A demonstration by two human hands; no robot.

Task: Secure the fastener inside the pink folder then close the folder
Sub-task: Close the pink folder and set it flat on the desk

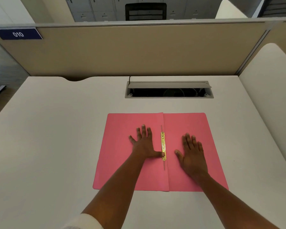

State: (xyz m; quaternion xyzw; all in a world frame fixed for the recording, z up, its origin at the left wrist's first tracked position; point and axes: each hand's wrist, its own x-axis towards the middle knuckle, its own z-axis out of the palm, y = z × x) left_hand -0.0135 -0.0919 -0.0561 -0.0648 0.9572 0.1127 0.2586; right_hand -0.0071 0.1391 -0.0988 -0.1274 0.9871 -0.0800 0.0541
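The pink folder lies open and flat on the white desk, its spine running away from me. A gold metal fastener lies along the spine, with thin prongs sticking out beyond both ends. My left hand rests flat on the left flap, fingers spread, its thumb tip touching the near end of the fastener. Spread flat on the right flap is my right hand, a short way from the fastener. Neither hand holds anything.
An open cable tray with a grey lid is set into the desk beyond the folder. A beige partition closes off the back, with a blue "010" sign at its left. A white divider stands at the right.
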